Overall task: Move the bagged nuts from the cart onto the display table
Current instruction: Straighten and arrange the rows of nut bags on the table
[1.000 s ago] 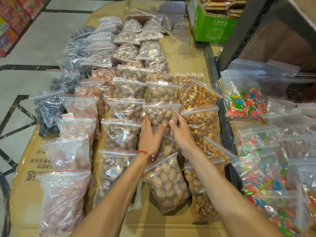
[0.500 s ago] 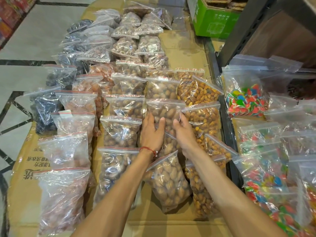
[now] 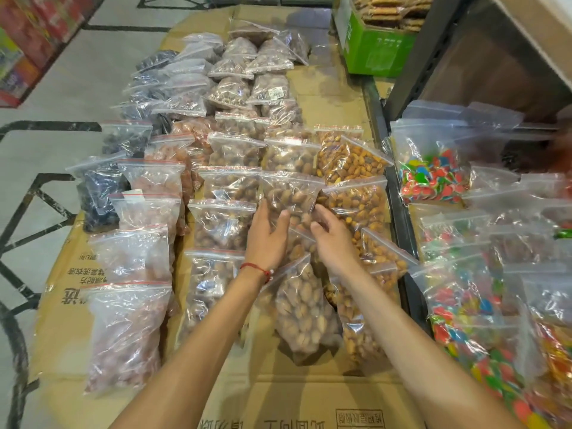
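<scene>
The bag of brown nuts (image 3: 291, 196) lies mid-row on the cardboard-covered worktop (image 3: 306, 394), overlapping its neighbours. The left hand (image 3: 266, 239) presses its left side with straight fingers. The right hand (image 3: 332, 239) touches its lower right corner, fingers loosely bent (pinching or not, I cannot tell). Rows of bags already fill the worktop, so much seems done. The cart is out of view.

The display table (image 3: 309, 397) is tan cardboard with black writing. Middle bags (image 3: 291, 196) hold light brown nuts. Right-edge bags (image 3: 356, 205) look orange-brown. Left-edge bags (image 3: 99, 193) look almost black. Candy bag (image 3: 430, 178): red, green, blue, yellow. The string bracelet (image 3: 257, 269) is red. The box (image 3: 371, 48) is green.
</scene>
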Motion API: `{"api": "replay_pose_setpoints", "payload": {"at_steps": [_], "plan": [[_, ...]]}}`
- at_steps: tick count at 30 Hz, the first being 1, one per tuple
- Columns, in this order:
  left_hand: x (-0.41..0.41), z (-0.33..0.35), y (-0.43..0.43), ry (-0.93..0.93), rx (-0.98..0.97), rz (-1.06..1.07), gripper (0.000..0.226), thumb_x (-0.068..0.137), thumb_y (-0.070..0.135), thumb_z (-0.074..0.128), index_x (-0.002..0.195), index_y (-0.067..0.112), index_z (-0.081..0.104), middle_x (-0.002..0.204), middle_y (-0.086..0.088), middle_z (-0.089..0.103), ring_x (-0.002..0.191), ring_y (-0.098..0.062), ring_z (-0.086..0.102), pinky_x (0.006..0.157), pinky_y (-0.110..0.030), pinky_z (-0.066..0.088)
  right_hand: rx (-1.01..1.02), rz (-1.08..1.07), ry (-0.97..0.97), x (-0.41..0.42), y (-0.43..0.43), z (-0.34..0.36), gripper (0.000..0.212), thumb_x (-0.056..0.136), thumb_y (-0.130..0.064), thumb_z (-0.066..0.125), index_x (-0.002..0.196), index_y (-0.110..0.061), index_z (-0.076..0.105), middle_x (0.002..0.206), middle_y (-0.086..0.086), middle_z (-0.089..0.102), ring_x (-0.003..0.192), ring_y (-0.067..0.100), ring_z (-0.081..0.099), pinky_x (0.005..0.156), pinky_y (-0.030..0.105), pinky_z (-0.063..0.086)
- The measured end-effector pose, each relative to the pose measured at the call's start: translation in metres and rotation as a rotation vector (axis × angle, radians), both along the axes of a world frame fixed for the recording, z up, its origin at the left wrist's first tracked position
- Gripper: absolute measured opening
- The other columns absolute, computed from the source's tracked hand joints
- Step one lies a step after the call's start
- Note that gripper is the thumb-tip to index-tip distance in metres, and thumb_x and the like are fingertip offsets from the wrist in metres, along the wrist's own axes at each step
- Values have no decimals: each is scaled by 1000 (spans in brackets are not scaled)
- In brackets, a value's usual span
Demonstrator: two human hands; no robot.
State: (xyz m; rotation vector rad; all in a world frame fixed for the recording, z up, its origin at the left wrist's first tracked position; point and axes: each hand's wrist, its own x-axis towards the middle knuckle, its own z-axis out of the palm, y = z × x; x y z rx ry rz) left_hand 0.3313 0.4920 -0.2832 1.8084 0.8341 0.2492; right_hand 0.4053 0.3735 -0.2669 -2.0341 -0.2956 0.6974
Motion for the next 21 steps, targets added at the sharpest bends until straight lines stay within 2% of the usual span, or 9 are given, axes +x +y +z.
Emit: {"api": "replay_pose_setpoints", "payload": {"at_steps": [2, 4, 6, 9, 11, 13, 16, 19, 21], "plan": [[-22, 9, -10, -13, 34, 1, 65, 107, 38, 49, 161, 13, 25, 166, -4, 31, 153, -19, 28, 116, -20, 20, -2, -19, -42, -16, -15, 8, 51, 113, -18, 47, 163, -23, 41, 166, -3, 43, 152, 18, 42, 123, 37, 34], [-45, 12, -19, -13, 83, -9, 62, 107, 34, 50, 160, 11, 29, 164, -6, 35, 151, -19, 32, 108, -14, 20, 32, -53, -36, -35, -29, 13, 51, 113, -17, 48, 163, -25, 41, 161, -3, 49, 139, 22, 54, 115, 36, 43], [-68, 11, -28, -5, 117, -20, 62, 105, 34, 54, 159, 11, 33, 162, -6, 39, 148, -20, 36, 111, -18, 25, 64, -83, 4, -55, -41, 14, 53, 112, -15, 50, 163, -26, 40, 158, -6, 50, 132, 24, 57, 107, 36, 48], [-97, 1, -40, 4, 131, -20, 65, 100, 34, 61, 156, 9, 38, 156, -7, 47, 143, -22, 45, 113, -27, 33, 79, -78, -14, -78, -55, 3, 58, 109, -12, 55, 162, -27, 40, 167, -6, 42, 152, 13, 41, 121, 30, 35], [-110, -5, -49, -3, 124, 8, 65, 99, 30, 66, 155, 10, 40, 154, -7, 49, 142, -22, 46, 115, -32, 35, 75, -64, -27, -89, -62, -3, 59, 108, -12, 57, 162, -27, 40, 167, -7, 41, 154, 12, 37, 124, 29, 30], [-122, -13, -56, -19, 126, 52, 66, 97, 27, 70, 154, 10, 41, 153, -7, 49, 142, -21, 46, 117, -37, 37, 79, -43, -22, -96, -67, -5, 59, 109, -13, 56, 164, -27, 37, 168, -9, 39, 153, 8, 38, 118, 23, 29], [-135, -20, -69, -20, 101, 99, 74, 95, 29, 72, 157, 12, 36, 156, -6, 47, 143, -20, 45, 117, -41, 38, 94, -2, -4, -106, -69, -7, 60, 110, -15, 55, 165, -27, 32, 164, -13, 40, 140, -9, 48, 109, 12, 36], [-142, -27, -78, 4, 14, 131, 92, 87, 49, 72, 160, 16, 27, 157, -5, 46, 143, -19, 46, 118, -43, 39, 58, 51, 22, -115, -67, -17, 69, 109, -25, 58, 168, -31, 23, 173, -9, 29, 157, 11, 31, 127, 37, 30], [-142, -32, -82, -31, -86, 192, 100, 81, 50, 74, 160, 19, 22, 149, -7, 54, 137, -18, 52, 115, -42, 43, 21, 75, 18, -119, -65, -19, 75, 107, -32, 60, 169, -33, 17, 175, -9, 24, 160, 15, 24, 130, 45, 25]]}}
